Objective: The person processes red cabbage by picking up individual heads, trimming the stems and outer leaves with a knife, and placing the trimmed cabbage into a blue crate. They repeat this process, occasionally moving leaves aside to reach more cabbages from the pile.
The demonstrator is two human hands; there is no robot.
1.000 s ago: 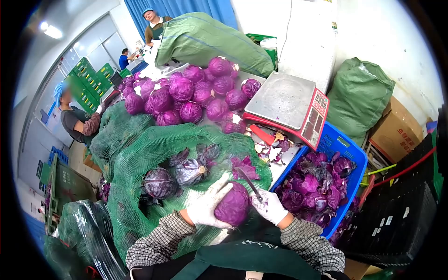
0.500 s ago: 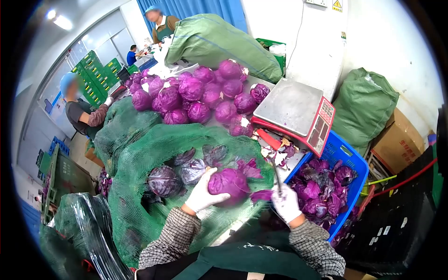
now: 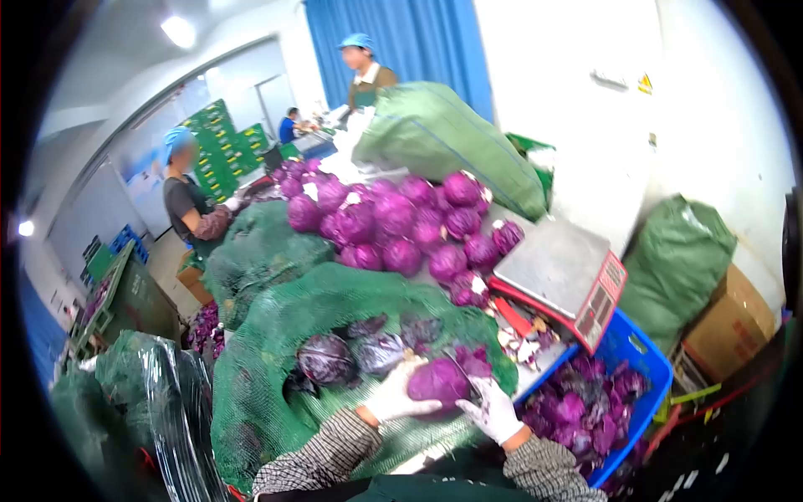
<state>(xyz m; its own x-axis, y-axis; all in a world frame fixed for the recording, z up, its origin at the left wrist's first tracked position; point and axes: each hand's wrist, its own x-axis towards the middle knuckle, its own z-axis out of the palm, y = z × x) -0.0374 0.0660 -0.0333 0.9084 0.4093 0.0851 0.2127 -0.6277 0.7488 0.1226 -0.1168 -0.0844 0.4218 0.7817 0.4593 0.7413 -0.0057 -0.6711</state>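
My gloved left hand (image 3: 400, 395) is closed around the left side of a red cabbage (image 3: 437, 383), thumb along its lower edge. My gloved right hand (image 3: 495, 412) grips a knife (image 3: 458, 366), its thin blade slanting up over the cabbage's right side. The handle is mostly hidden in the fingers. Just behind the cabbage lie loose purple leaves (image 3: 475, 360). A green mesh sack (image 3: 268, 376) spreads beneath, and in its opening sit a dark, unpeeled cabbage (image 3: 326, 360) and a paler one (image 3: 381, 353) near my left hand.
Several bright purple cabbages (image 3: 393, 213) are heaped on the table beyond the sack. A scale (image 3: 556, 266) stands at the right, above a blue crate (image 3: 640, 356) of leaves. One co-worker (image 3: 191, 205) is at the left, another (image 3: 364, 79) behind a large green sack (image 3: 452, 142).
My right hand has moved left with the knife, up to the cabbage. The leaf piece that hung beside it is out of sight. The whole view has shifted as my head moved.
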